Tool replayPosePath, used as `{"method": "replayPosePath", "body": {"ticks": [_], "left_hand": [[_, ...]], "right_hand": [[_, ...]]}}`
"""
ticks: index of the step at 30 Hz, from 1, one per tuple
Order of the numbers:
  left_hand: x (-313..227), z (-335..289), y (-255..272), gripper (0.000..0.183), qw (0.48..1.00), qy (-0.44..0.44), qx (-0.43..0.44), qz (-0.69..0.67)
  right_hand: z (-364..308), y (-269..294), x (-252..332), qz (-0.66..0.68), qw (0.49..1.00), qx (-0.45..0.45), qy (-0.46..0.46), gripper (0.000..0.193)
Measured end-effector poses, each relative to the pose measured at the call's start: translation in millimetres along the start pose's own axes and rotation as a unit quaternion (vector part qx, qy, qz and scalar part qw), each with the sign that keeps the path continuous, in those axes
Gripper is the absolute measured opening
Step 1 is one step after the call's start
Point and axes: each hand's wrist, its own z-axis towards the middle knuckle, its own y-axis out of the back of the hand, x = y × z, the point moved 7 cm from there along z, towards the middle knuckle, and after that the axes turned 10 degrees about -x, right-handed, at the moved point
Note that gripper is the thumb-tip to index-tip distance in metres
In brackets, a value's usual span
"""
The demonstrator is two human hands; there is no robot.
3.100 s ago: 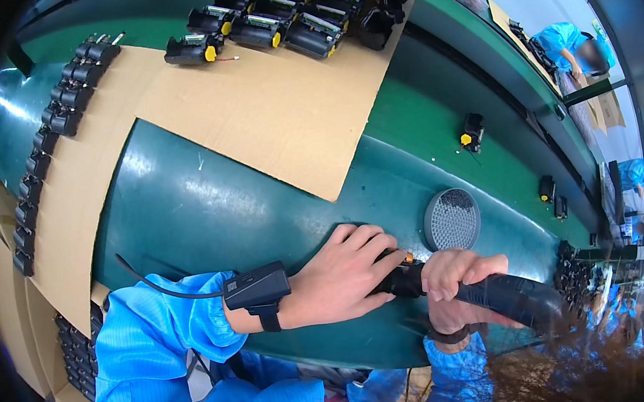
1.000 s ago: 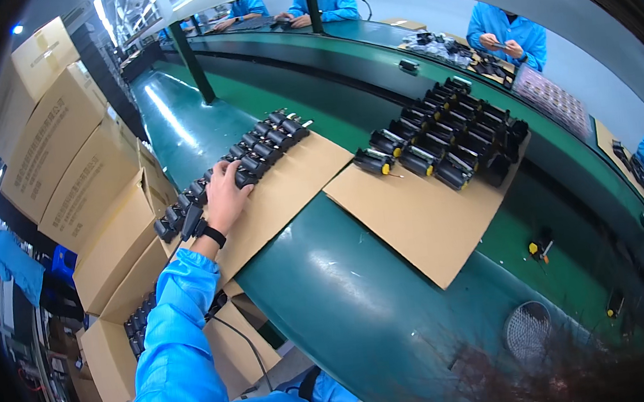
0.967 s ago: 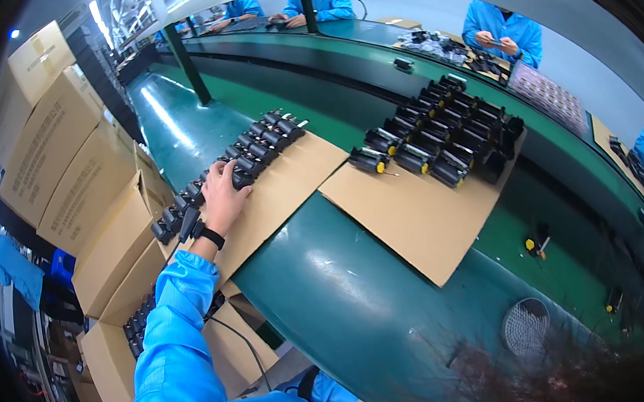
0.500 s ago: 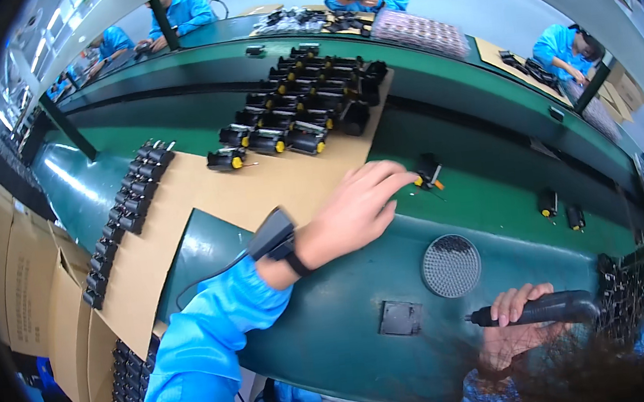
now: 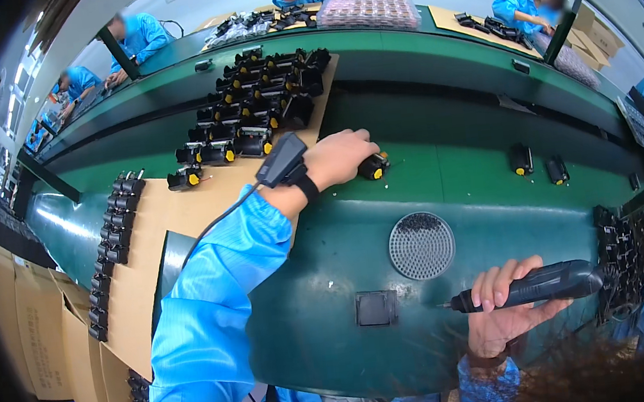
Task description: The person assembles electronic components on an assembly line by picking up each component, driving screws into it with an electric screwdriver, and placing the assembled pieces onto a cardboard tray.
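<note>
My left hand reaches over the green bench, its fingers curled onto a small black plastic housing with a yellow wheel; the fingertips are partly hidden behind the hand. A black device on a strap, with a cable, sits on that wrist. In my right hand is a black electric screwdriver, held level with its bit pointing left. Left of the bit, a flat square black fixture lies on the dark green mat. Beyond it stands a round grey dish of small holes, with dark screws gathered at its far side.
Rows of black housings with yellow wheels stand on cardboard at left. A line of black parts runs along its left edge. Two housings sit farther right. Black parts crowd the right edge. Co-workers in blue sit beyond.
The view has shifted, so the bench appears moved left. My left hand has gone from beside the housing to curling over it. The screwdriver stays in my right hand.
</note>
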Motion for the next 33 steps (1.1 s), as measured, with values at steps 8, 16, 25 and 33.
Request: {"method": "replayPosePath", "body": {"ticks": [8,16,25,33], "left_hand": [[-90.3,-80.5,90.1,0.062,0.989,0.079,-0.052,-0.114],[-178.0,-160.0,69.4,0.061,0.988,-0.01,-0.042,-0.15],[-181.3,-176.3,51.3,0.063,0.99,0.027,-0.04,-0.134],[-175.4,-187.4,47.9,0.074,0.98,0.017,-0.056,-0.191]], "right_hand": [[0.0,1.0,-2.8,0.04,0.999,0.027,-0.023,0.086],[-3.4,-2.1,-4.8,0.029,0.999,0.028,-0.037,0.085],[4.4,-22.9,-6.0,-0.084,0.996,0.026,0.015,0.093],[30.5,-37.3,-51.3,-0.136,0.988,0.077,-0.008,0.1]]}}
